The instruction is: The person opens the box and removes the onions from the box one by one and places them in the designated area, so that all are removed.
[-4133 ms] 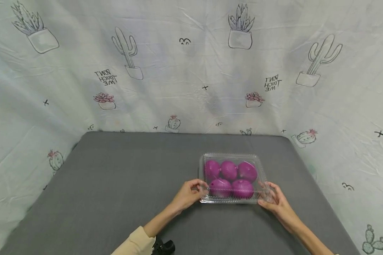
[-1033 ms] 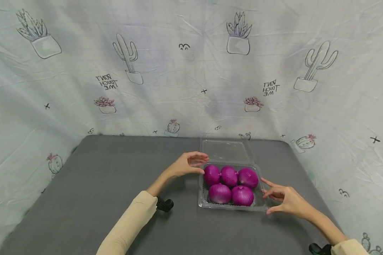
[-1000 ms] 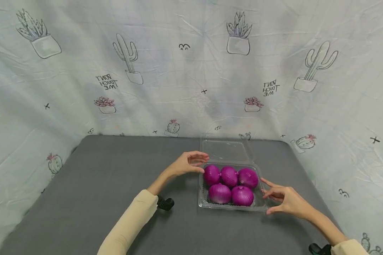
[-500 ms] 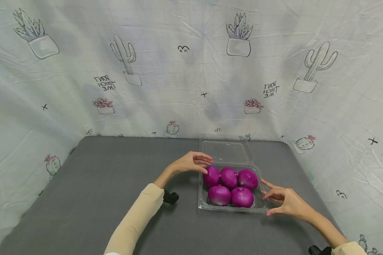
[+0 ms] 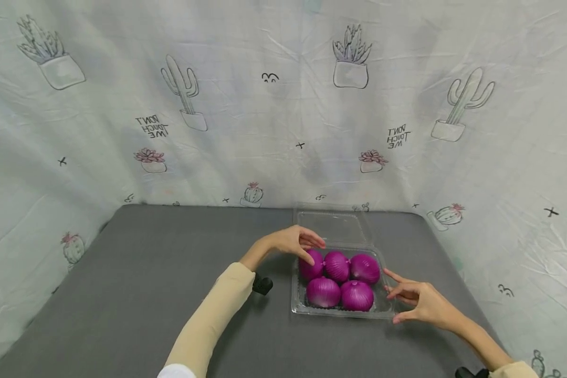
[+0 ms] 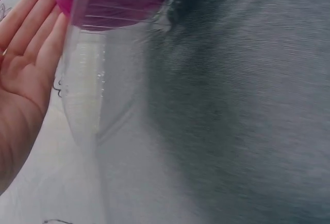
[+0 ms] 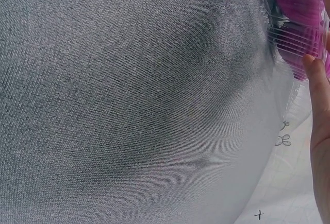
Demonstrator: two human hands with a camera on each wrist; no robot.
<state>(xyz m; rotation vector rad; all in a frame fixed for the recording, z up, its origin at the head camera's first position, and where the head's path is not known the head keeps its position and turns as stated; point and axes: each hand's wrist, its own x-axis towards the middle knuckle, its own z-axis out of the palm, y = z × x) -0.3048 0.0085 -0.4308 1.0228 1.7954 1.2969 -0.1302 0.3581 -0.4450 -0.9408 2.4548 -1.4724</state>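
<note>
A clear plastic clamshell box [image 5: 342, 315] sits on the grey table, its lid [image 5: 333, 227] folded back behind it. Inside lie several purple onions, three along the back and two in front. My left hand [image 5: 290, 240] reaches over the left rim, thumb and fingers apart, around the top of the back-left onion [image 5: 306, 270], partly covering it. In the left wrist view that hand's fingers [image 6: 38, 33] are straight beside a purple onion [image 6: 124, 2]. My right hand [image 5: 425, 304] is at the box's right side, fingertips right at the wall, thumb near the front corner.
The grey cloth-covered table [image 5: 146, 294] stretches left and in front of the box. A pale curtain [image 5: 245, 115] printed with cacti encloses the back and sides. Black wrist straps [image 5: 263, 285] show at the sleeves.
The box's lid was closed with both hands at it earlier; now it lies open behind. My left hand has moved rightward over the back-left onion. The right hand has barely moved over the last second.
</note>
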